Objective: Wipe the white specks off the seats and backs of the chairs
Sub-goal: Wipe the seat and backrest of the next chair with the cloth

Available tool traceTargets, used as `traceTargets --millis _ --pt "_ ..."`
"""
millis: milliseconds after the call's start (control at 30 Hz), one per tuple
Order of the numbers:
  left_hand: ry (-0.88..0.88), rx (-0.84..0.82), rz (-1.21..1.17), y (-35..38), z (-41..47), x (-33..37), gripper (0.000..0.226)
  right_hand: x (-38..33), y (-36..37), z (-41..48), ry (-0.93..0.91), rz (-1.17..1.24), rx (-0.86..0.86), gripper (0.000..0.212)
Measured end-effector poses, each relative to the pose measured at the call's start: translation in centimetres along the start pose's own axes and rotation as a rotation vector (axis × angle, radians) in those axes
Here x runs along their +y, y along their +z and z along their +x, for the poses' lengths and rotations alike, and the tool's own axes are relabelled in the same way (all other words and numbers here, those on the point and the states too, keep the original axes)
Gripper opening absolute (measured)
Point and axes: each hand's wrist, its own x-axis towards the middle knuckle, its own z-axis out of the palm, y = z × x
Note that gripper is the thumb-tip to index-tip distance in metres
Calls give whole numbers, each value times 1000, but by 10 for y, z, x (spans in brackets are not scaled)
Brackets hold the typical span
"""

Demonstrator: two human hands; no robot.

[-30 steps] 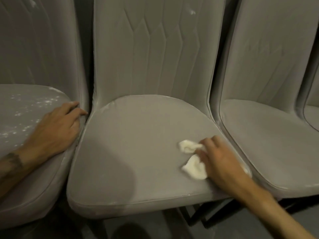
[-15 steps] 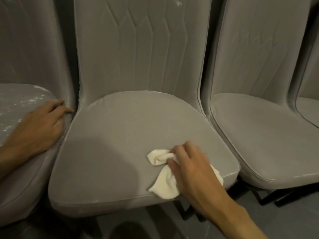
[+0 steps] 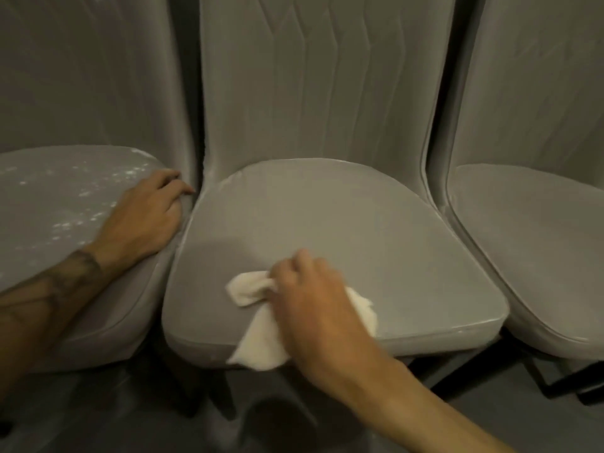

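The right hand [image 3: 313, 308] grips a crumpled cream cloth [image 3: 258, 341] at six o'clock on the smooth grey velvet middle seat [image 3: 343, 230]; the left hand [image 3: 143, 220] rests flat, fingers relaxed, on the white-speckled grey seat [image 3: 58, 197] at nine o'clock.

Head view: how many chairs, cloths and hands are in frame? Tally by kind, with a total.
Chairs: 3, left chair, middle chair, right chair
Cloths: 1, white cloth
Hands: 2, left hand, right hand
Total: 6

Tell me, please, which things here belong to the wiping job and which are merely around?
Job: white cloth in right hand; middle seat under it; speckled left seat, left hand resting on it; right seat.
Merely around: dark floor; black chair legs.
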Motion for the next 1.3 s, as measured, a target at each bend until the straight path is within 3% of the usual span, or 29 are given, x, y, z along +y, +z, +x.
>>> traceTargets --millis 67,133,300,367,433,533,633,733,867,1067,1133,1300 --pt "7 7 6 -2 -2 1 51 -26 11 15 -164 -30 -46 14" --pt "24 28 12 -5 -3 1 39 -19 9 19 -189 45 -68 15" --pt "119 51 61 -17 -16 -11 30 63 -14 1 126 21 -72 23" --pt "97 34 71 -19 -24 -19 29 63 -13 8 216 -24 -53 24" --pt "43 18 64 -19 -30 -22 31 26 -2 23 155 -44 -72 20" --pt "-18 14 51 -17 -32 -21 33 -44 21 42 -124 -1 -149 25" --pt "-43 21 47 -15 -32 -20 33 -65 27 53 -352 65 -186 23" --pt "-46 36 34 -13 -34 -20 31 -29 31 86 -268 130 -226 22" --pt "-60 49 22 -11 -36 -20 31 5 44 148 44 45 -213 31" --pt "-47 54 34 -6 -37 -26 30 -20 64 142 -323 144 -187 23" --pt "-42 52 58 -4 -38 -26 34 -1 65 162 -243 119 -192 25" --pt "-53 27 52 -5 -37 -24 38 46 80 236 211 17 -143 32"
